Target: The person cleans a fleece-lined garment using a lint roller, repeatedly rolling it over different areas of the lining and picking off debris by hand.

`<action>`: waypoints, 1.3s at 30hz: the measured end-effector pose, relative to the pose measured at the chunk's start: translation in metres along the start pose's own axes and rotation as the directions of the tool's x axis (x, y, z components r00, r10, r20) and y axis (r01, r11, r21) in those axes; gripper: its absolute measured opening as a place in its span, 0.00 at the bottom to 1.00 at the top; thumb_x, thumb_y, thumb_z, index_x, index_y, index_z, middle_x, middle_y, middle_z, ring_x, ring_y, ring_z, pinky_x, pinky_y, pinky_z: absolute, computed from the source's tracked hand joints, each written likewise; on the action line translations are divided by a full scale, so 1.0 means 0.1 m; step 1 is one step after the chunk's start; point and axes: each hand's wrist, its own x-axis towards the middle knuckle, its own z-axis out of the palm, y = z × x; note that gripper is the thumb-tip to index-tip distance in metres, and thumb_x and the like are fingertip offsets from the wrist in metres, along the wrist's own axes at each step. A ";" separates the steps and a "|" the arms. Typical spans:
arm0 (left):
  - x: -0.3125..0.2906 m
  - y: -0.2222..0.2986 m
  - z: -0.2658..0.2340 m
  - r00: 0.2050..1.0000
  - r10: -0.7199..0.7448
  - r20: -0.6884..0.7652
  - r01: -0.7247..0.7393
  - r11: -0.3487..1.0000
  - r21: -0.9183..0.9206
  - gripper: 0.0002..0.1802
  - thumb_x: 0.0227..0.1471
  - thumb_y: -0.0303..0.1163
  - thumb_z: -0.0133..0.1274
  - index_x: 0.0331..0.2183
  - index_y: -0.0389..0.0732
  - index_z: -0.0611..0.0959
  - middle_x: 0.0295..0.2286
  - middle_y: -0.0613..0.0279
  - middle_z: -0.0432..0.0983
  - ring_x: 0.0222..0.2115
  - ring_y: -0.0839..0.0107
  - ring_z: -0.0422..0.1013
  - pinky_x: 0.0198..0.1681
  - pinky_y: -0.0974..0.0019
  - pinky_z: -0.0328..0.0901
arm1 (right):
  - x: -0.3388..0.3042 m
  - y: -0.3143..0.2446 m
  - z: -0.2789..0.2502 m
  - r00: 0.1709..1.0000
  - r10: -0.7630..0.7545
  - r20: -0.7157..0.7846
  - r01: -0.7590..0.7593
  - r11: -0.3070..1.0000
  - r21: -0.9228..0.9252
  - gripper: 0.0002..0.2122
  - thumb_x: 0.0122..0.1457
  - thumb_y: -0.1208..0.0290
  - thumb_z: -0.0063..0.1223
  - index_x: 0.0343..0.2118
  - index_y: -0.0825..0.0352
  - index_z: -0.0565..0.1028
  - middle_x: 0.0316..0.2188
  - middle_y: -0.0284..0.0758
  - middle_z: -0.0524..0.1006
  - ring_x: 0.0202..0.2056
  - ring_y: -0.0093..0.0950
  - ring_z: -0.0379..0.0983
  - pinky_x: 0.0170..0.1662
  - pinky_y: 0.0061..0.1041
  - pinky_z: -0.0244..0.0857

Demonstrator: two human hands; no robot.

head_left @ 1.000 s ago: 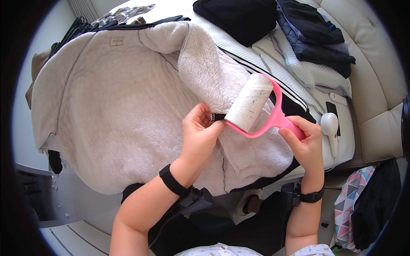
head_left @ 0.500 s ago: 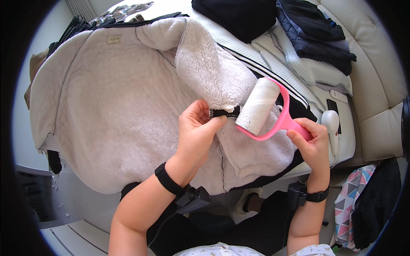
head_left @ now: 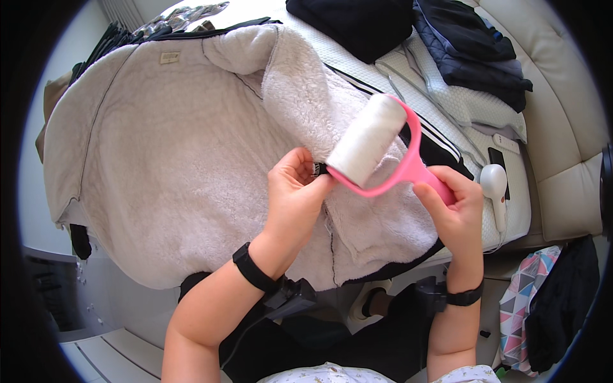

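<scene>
A jacket [head_left: 185, 153] with pale fleece lining lies spread inside out, its black outer side with white stripes showing along the right. My left hand [head_left: 295, 179] pinches a short black strip of the jacket, perhaps a cuff edge, between thumb and fingers. In my right hand [head_left: 456, 201] is the pink handle of a lint roller [head_left: 369, 140]. Its white cylinder sits over the fleece sleeve, the lower end close to my left fingertips. Whether the cylinder touches the fabric is hard to tell.
Folded dark clothes [head_left: 469, 54] and a black garment [head_left: 351, 25] lie at the back on the white quilted cover. A white handheld device [head_left: 493, 185] rests at the right beside a black flat object [head_left: 499, 163] and a pale remote [head_left: 506, 143]. A beige sofa [head_left: 555, 115] stands right.
My right hand has moved the lint roller left and slightly up, bringing it nearer my left hand and over the black strip. My left hand stays nearly still.
</scene>
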 end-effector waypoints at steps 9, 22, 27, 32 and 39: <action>-0.02 0.03 0.05 1.000 -0.014 -0.022 0.012 0.998 -0.062 0.12 0.42 0.16 0.57 0.34 0.34 0.78 0.29 0.67 0.77 0.29 0.82 0.70 0.35 0.76 0.64 | 0.13 0.02 0.34 0.982 0.187 -0.024 -0.180 0.967 0.179 0.15 0.59 0.62 0.59 0.27 0.73 0.75 0.15 0.22 0.63 0.19 0.11 0.54 0.21 0.16 0.48; -0.04 0.09 0.05 0.998 -0.057 -0.002 0.057 0.996 -0.071 0.15 0.44 0.18 0.57 0.38 0.32 0.79 0.33 0.63 0.79 0.32 0.79 0.73 0.40 0.74 0.66 | 0.13 -0.01 -0.13 0.964 0.234 0.129 -0.265 0.898 0.351 0.13 0.62 0.62 0.54 0.31 0.69 0.78 0.13 0.22 0.67 0.13 0.10 0.57 0.16 0.13 0.46; -0.02 0.07 0.06 0.999 -0.041 0.000 0.041 0.996 -0.078 0.13 0.45 0.18 0.57 0.37 0.32 0.79 0.32 0.62 0.79 0.32 0.78 0.74 0.41 0.73 0.67 | 0.11 -0.05 -0.06 0.981 0.158 0.113 -0.175 0.972 0.160 0.11 0.58 0.66 0.60 0.29 0.71 0.78 0.16 0.21 0.66 0.19 0.09 0.56 0.22 0.13 0.46; -0.03 0.07 0.05 0.998 -0.055 -0.005 0.054 0.994 -0.092 0.12 0.45 0.17 0.57 0.36 0.33 0.79 0.31 0.62 0.79 0.32 0.78 0.73 0.41 0.73 0.66 | 0.12 -0.05 0.13 0.988 0.153 0.003 -0.153 0.988 0.032 0.13 0.57 0.65 0.61 0.26 0.72 0.76 0.15 0.20 0.63 0.20 0.11 0.53 0.22 0.17 0.47; -0.03 0.08 0.09 0.998 -0.065 -0.019 0.062 0.987 -0.146 0.09 0.43 0.17 0.58 0.31 0.35 0.78 0.27 0.67 0.76 0.27 0.82 0.69 0.32 0.77 0.63 | 0.22 0.07 0.25 0.972 0.226 0.056 -0.231 0.965 0.123 0.16 0.59 0.62 0.58 0.24 0.72 0.75 0.14 0.20 0.62 0.18 0.11 0.53 0.20 0.17 0.46</action>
